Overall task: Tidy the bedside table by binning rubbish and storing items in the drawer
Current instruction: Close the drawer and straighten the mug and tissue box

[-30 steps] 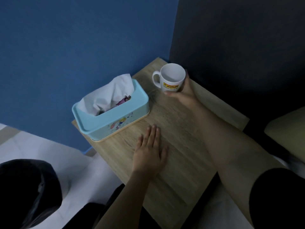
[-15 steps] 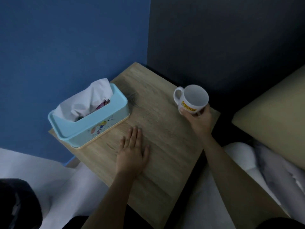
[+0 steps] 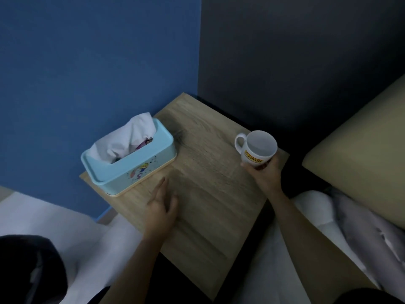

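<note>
The right hand (image 3: pixel 264 175) grips a white mug (image 3: pixel 256 149) from below; the left hand (image 3: pixel 161 210) hovers loosely open, fingertips near the tissue box (image 3: pixel 131 170).

Wooden bedside table (image 3: pixel 210 194) set in a corner, blue wall left, dark wall right

Light blue tissue box (image 3: pixel 131 163) on the table's left side, long face near, cartoon print on it; white tissue (image 3: pixel 131 137) bunched up out of the top, something small and purple tucked beside it

Right hand (image 3: pixel 266 172) wrapped round the lower body of a white mug (image 3: pixel 256 149), held upright over the table's right edge; handle points left, yellow logo faces near, inside looks empty

Left hand (image 3: pixel 161 207) low over the near middle of the tabletop, fingers loosely extended toward the box; contact with the wood unclear

Black bin (image 3: pixel 28 270) at near left on the floor; beige cushion (image 3: pixel 361 154) at far right
</note>
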